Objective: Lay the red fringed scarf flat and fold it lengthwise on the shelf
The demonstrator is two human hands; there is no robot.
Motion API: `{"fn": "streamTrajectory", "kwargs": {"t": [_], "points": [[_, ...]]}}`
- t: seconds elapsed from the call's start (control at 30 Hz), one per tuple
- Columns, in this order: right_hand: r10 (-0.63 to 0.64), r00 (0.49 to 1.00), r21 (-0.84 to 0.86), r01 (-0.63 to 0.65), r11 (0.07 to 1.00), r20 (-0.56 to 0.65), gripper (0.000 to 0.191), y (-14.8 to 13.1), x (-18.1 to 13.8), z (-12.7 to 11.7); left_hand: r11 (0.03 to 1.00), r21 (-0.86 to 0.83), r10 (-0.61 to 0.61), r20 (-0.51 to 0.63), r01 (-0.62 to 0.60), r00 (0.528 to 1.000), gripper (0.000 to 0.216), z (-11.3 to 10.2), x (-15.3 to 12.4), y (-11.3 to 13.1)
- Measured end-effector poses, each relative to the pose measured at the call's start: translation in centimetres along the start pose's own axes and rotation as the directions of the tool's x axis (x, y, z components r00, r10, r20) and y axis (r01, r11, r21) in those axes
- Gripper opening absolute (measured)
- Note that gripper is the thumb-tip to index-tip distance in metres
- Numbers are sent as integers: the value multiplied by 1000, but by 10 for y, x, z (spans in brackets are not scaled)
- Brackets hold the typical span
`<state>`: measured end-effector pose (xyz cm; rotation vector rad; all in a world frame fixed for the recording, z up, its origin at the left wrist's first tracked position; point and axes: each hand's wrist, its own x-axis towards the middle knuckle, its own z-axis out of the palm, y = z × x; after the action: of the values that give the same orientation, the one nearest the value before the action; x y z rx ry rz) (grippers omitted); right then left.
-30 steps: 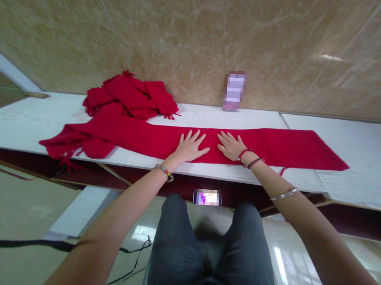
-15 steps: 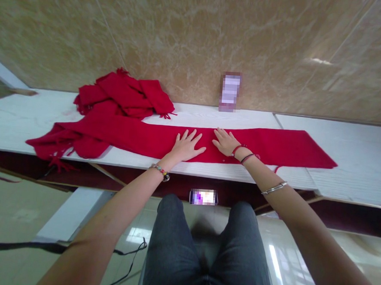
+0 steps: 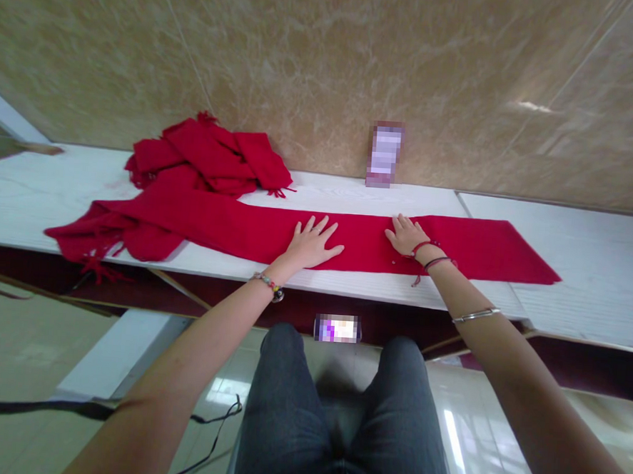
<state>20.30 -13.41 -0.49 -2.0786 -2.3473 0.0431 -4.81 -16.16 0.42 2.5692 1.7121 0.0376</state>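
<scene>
A long red scarf [image 3: 231,225] lies along the white table, folded into a flat strip that ends in a slanted edge at the right. Its left end is bunched, with fringe hanging over the front edge. My left hand [image 3: 310,245] rests flat on the middle of the strip, fingers spread. Farther right, my right hand [image 3: 409,237] also lies on the cloth with its fingers stretched out. Neither hand grips the fabric.
A crumpled red fringed cloth [image 3: 208,155] is heaped at the back left of the white table [image 3: 589,246]. A blurred-out phone-like object [image 3: 384,155] leans on the marble wall. Another lit screen [image 3: 337,328] sits below the front edge, above my knees.
My right hand has slid to the right along the scarf, away from my left hand. The left hand has stayed in place on the cloth.
</scene>
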Motion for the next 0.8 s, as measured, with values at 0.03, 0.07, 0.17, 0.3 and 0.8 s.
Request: {"fn": "streamTrajectory", "kwargs": {"t": [0.03, 0.07, 0.17, 0.3, 0.8], "points": [[-4, 1000, 7, 4, 1000, -21, 61, -2, -1, 1, 1000, 0, 0, -1, 0, 1000, 72, 0, 0, 0], [-16, 999, 14, 17, 1000, -43, 61, -5, -2, 2, 1000, -1, -1, -2, 1, 1000, 72, 0, 0, 0], [-110, 990, 28, 112, 993, -84, 61, -25, -12, 2, 1000, -3, 0, -5, 0, 1000, 72, 0, 0, 0], [-260, 964, 27, 262, 965, -58, 62, -53, -26, 1, 1000, 0, -10, -4, 10, 1000, 71, 0, 0, 1], [63, 998, -34, -62, 997, 30, 59, 53, -21, -7, 1000, 7, -14, 7, 14, 1000, 71, 0, 1, 1]]}}
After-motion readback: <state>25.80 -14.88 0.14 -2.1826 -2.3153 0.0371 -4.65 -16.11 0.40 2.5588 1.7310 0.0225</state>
